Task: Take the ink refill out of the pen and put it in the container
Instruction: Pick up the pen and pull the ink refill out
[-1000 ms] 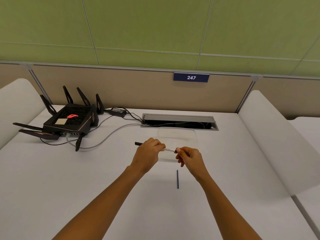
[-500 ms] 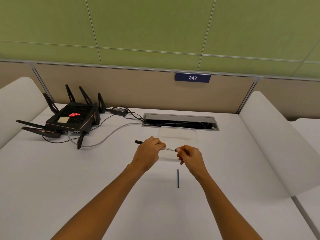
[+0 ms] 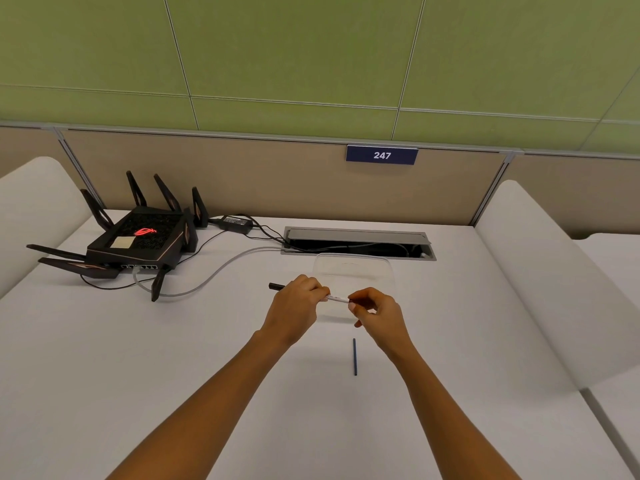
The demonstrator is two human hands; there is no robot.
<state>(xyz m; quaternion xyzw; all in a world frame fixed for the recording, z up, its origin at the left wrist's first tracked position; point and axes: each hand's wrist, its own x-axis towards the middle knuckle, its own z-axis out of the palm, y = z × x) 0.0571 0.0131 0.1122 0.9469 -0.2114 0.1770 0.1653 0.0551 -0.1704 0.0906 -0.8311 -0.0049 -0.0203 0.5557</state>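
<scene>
2 hands (image 3: 298, 306) hold pen (image 3: 337, 298) horiz, black tip pointing left

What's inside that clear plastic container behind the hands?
The clear container looks empty where its bottom shows. Both hands and the pen cover its near part, so that stays unseen.

open: desk front (image 3: 138, 393) | blocked: router (image 3: 138, 240) far-left, container (image 3: 353, 271) behind hands
</scene>
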